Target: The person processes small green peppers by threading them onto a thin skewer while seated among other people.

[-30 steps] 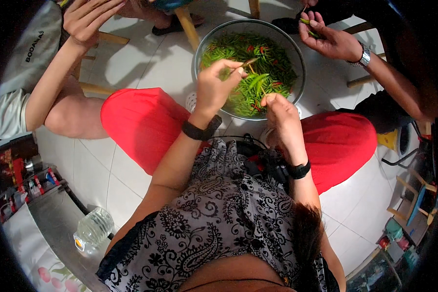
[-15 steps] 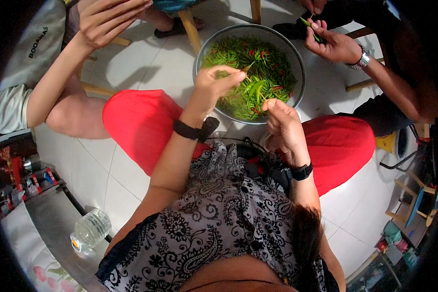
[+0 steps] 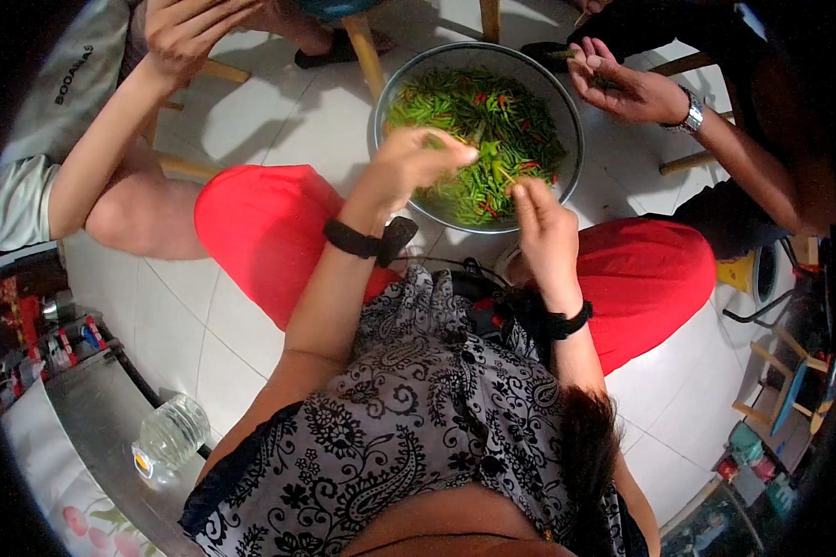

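A large round grey basin [image 3: 578, 139] stands on the floor between my knees, filled with small green chillies [image 3: 520, 116] and a few red ones. Above its near side, my right hand [image 3: 546, 227] pinches the thin pale stem of a green chilli [image 3: 495, 165] between thumb and fingertips. Close by on the left, my left hand [image 3: 416, 165] has thumb and forefinger brought together beside that chilli. Motion blurs its fingers, and what they pinch I cannot make out.
A co-worker's open hand [image 3: 622, 84] is right of the basin; another person's hand [image 3: 181, 37] is at upper left. Wooden stool legs [image 3: 366, 56] stand behind. A clear plastic bottle [image 3: 175, 432] lies lower left, and a small wooden stool [image 3: 794, 390] sits far right.
My left hand has moved slightly right and down, closer to the chilli in my right hand. The right-hand co-worker's fingers have opened, and their other hand has drawn back.
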Motion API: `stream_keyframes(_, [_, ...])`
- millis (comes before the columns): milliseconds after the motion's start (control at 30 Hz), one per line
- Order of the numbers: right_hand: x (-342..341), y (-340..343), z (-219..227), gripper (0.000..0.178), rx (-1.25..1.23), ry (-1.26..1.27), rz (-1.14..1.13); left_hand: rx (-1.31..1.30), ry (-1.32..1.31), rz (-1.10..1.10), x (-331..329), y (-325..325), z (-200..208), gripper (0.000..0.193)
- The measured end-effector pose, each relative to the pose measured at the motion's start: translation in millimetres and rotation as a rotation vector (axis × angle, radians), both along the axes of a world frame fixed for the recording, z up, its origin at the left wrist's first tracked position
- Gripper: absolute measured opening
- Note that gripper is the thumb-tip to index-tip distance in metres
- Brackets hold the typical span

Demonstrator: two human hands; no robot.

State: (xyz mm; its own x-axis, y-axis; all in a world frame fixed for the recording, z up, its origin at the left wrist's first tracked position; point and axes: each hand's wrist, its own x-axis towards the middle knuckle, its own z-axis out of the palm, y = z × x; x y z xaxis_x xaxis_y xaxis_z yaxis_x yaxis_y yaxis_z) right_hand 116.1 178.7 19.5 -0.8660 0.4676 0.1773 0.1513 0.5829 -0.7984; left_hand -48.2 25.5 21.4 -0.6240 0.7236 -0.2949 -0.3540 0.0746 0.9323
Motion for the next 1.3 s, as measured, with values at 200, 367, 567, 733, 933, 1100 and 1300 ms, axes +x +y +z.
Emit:
stream_keyframes(200, [-9,-7,8,0.018,-0.088,-0.005,-0.080,0.107,-0.157,0.109,12,12,-14,0.029])
stream_keyframes(367, [-9,2,-14,0.023,-0.460,0.062,-0.118,0.435,-0.684,0.281,2,16,-35,0.032])
stream_keyframes(567, [-15,-16,-6,0.023,-0.969,0.116,0.105,0.605,-0.856,0.297,23,34,-64,0.032])
stream_keyframes(733, [-14,-19,0,0.024,-0.810,0.123,0.175,0.775,-1.046,0.053,29,32,-63,0.036])
stream_keyframes(933, [-11,-17,5,0.024,-0.684,0.106,0.135,0.668,-1.047,0.091,29,30,-47,0.034])
stream_keyframes(1100, [-6,-11,12,0.025,-0.833,0.219,0.090,0.475,-0.959,0.293,29,35,-27,0.021])
stream_keyframes(1300, [-5,4,11,0.025,-0.976,0.283,0.034,0.149,-0.510,0.111,28,22,-22,0.027])
